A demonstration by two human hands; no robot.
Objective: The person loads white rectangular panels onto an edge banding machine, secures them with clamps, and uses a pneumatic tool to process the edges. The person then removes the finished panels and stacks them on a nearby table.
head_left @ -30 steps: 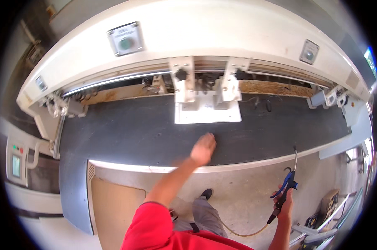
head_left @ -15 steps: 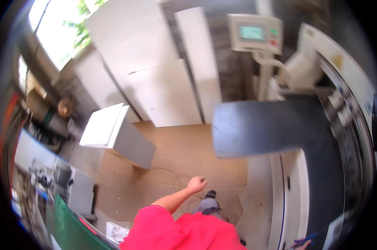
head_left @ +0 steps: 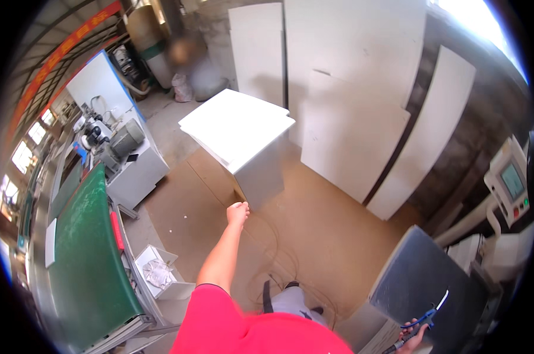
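My left arm reaches forward, and my left hand [head_left: 238,213] is curled closed with nothing visible in it. Beyond it in the picture is a stack of white panels [head_left: 234,127] on a grey-sided stand [head_left: 261,183]; the hand appears apart from it. At the lower right, my right hand [head_left: 415,337] grips a blue air blow gun [head_left: 421,321] with a thin silver nozzle pointing up and to the right. A dark hose trails from the gun's lower end. Behind the gun lies the dark top of a machine table [head_left: 414,265].
Large white boards [head_left: 352,124] lean against the back wall. A green conveyor belt [head_left: 90,265] runs along the left, beside a small white box [head_left: 154,271] with crumpled material. A hose [head_left: 276,236] loops over the brown floor covering. A control panel [head_left: 509,183] stands right.
My view has turned left, bringing the panel stack and green conveyor nearer the middle. My right hand with the blow gun has come further into view. My left hand stays closed.
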